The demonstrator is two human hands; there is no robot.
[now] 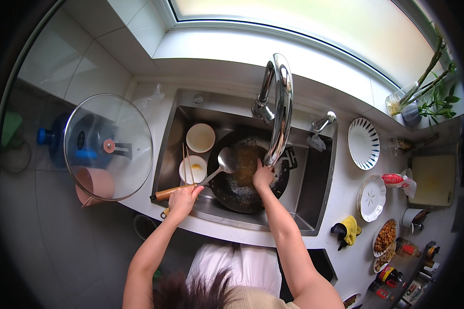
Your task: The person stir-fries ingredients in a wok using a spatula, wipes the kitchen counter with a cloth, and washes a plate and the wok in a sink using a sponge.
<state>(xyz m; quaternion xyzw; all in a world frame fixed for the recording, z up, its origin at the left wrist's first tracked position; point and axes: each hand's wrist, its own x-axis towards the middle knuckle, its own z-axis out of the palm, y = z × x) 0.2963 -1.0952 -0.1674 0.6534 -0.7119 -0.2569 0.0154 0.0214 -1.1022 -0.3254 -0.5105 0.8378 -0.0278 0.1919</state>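
Observation:
A black wok (pixel 239 202) with brownish, foamy water in it sits in the stainless steel sink (pixel 303 210). My left hand (pixel 182 201) is closed around the shaft of a metal ladle (pixel 227 160) with a wooden grip, its bowl over the wok. A second handle end (pixel 165 212) shows beneath this hand; whether I grip it too is hidden. Inside the wok, my right hand (pixel 263 175) is under the faucet spout (pixel 273 154), its fingers partly hidden. Two white bowls (pixel 200 138) (pixel 182 174) stand left of the wok, with chopsticks (pixel 188 164) across the nearer one.
A glass lid (pixel 108 170) overhangs the counter's left end, above a blue water bottle (pixel 58 143) and a pink bucket (pixel 96 181). Along the right counter are plates (pixel 364 143), a yellow-and-black cloth (pixel 348 231), dishes of food (pixel 385 235) and several condiment bottles (pixel 389 276).

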